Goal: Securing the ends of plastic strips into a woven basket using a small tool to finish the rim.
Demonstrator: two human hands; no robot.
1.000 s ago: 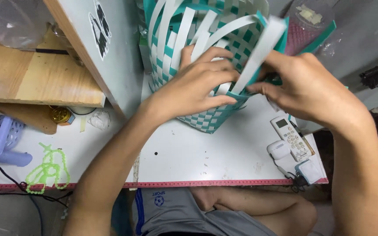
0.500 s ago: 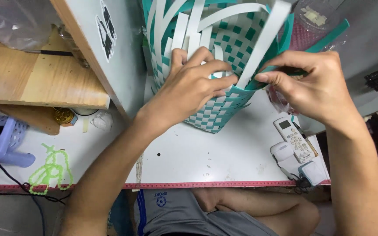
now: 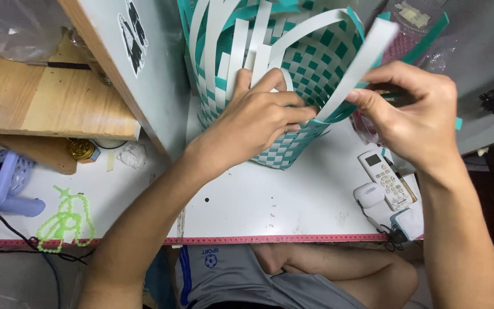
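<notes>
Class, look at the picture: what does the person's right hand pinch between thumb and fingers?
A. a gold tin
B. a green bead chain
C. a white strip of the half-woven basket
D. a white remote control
C: the right hand pinches the white strip that rises from the green-and-white basket, while the remote control lies untouched on the table.

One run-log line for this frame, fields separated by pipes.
left hand pressing woven basket wall | right hand pinching white strip | remote on table
</notes>
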